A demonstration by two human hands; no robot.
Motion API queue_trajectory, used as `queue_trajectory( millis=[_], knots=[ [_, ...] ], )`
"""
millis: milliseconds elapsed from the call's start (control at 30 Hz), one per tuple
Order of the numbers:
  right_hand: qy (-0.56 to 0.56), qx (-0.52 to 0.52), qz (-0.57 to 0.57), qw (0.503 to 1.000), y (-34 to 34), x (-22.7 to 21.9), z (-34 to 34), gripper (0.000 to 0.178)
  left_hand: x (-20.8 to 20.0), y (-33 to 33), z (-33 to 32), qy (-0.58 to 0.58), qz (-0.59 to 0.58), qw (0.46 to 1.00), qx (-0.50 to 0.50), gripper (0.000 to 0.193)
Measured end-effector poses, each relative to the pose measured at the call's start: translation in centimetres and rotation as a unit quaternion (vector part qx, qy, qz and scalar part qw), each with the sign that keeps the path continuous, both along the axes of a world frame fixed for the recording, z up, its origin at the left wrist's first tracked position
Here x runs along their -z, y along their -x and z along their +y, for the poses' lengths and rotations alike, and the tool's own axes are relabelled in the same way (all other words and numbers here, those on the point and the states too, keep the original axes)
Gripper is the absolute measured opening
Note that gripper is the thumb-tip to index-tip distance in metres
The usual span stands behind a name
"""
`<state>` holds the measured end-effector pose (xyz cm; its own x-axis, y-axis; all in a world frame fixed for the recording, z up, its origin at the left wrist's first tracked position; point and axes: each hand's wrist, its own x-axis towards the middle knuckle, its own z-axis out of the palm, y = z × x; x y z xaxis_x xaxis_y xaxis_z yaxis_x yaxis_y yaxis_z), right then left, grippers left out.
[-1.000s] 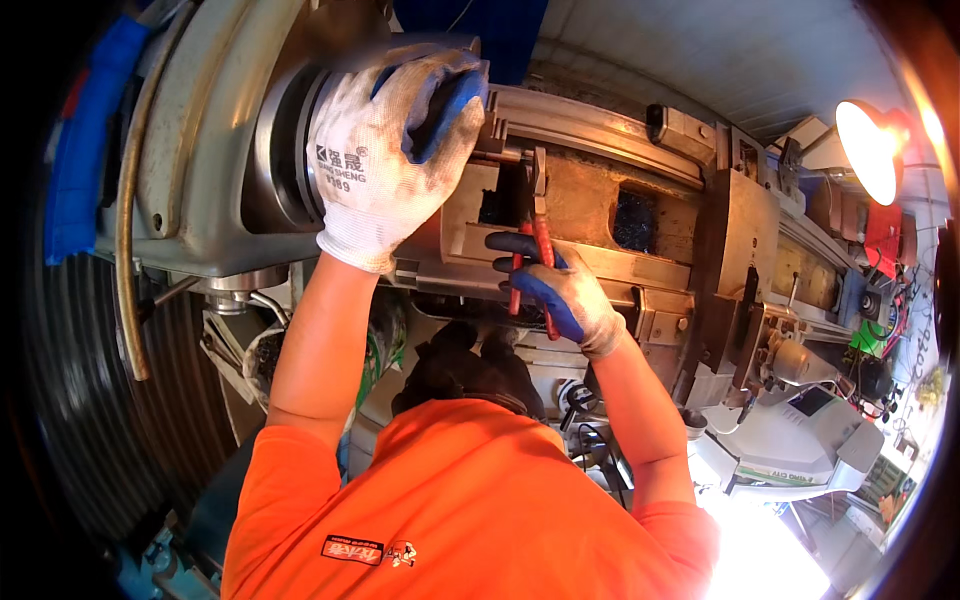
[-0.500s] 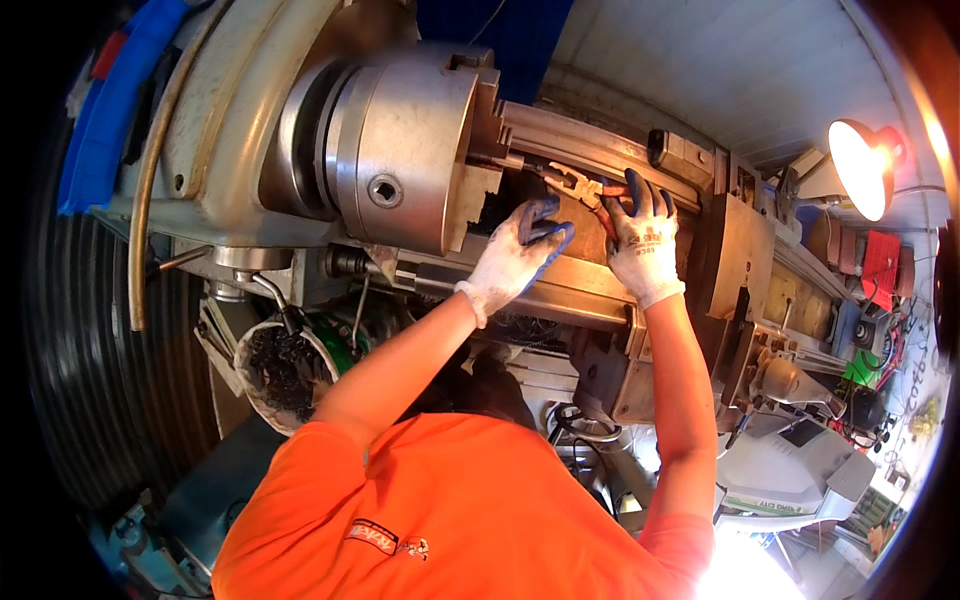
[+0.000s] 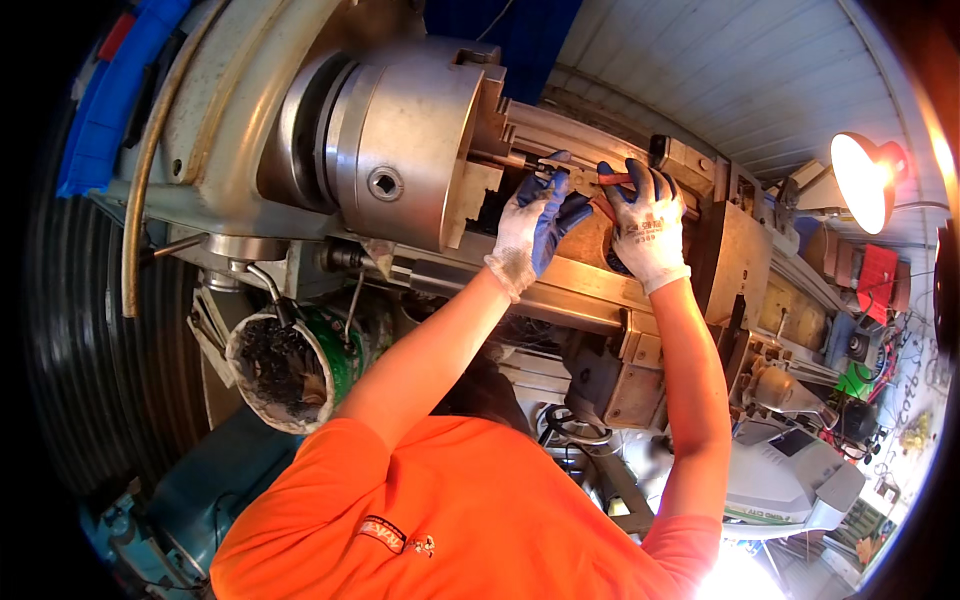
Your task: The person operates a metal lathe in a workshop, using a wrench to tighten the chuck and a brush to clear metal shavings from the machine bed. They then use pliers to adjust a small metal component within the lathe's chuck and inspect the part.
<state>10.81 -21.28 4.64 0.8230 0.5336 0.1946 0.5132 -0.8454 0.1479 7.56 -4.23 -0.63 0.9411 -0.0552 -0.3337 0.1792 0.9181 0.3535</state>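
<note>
Well left of our grip and lower down, a green bucket [image 3: 341, 346] with a pale rim holds a heap of dark chips [image 3: 275, 365]. Nearer our hands, up and to the left, the steel chuck [image 3: 425, 150] shows a socket in its side, and a thin rod [image 3: 512, 158] juts from it toward our fingers. Our gloved left hand [image 3: 532, 225] reaches up, fingers partly bent, near the rod's free end; we cannot tell whether they pinch anything. Just to its right, the pliers [image 3: 615, 180] are in our gloved right hand [image 3: 648, 222], which is closed around their red handles; the head, hard to make out, lies toward our left fingertips. Beneath both hands runs the bed [image 3: 585, 275]. Well right of our grip, a lamp [image 3: 860, 180] glows.
</note>
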Motion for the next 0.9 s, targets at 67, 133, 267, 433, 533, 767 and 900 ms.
queue_trajectory(
  millis=[67,133,267,433,533,767,900],
  knots=[
    [0.005,-0.027,-0.034,0.999,-0.3,-0.2,0.2,0.052,-0.2,0.0,0.1,0.008,-0.017,1.0,-0.012,0.031],
    [0.008,-0.043,-0.041,0.998,-0.8,-0.3,0.2,0.052,-0.4,0.0,0.1,0.005,-0.021,1.0,-0.019,0.032],
    [-0.021,-0.06,-0.022,0.998,-1.3,-0.6,-0.5,0.054,-1.0,0.1,0.1,-0.009,-0.015,0.999,-0.028,0.034],
    [-0.08,-0.033,0.007,0.996,-1.6,-0.9,-3.5,0.056,-0.9,0.2,0.0,-0.007,0.009,1.0,-0.027,0.034],
    [-0.168,-0.045,-0.023,0.984,-1.8,-2.8,-2.2,0.075,-1.0,0.1,-0.1,-0.011,0.03,0.999,-0.027,0.034],
    [-0.026,-0.019,0.089,0.996,-2.4,-2.0,-2.5,0.075,0.2,0.3,-0.1,-0.02,0.021,0.999,-0.032,0.034],
    [0.017,0.059,0.31,0.949,-4.3,-3.1,-2.7,0.065,2.9,-0.2,-0.9,-0.083,-0.04,0.995,-0.027,0.035]
  ],
)
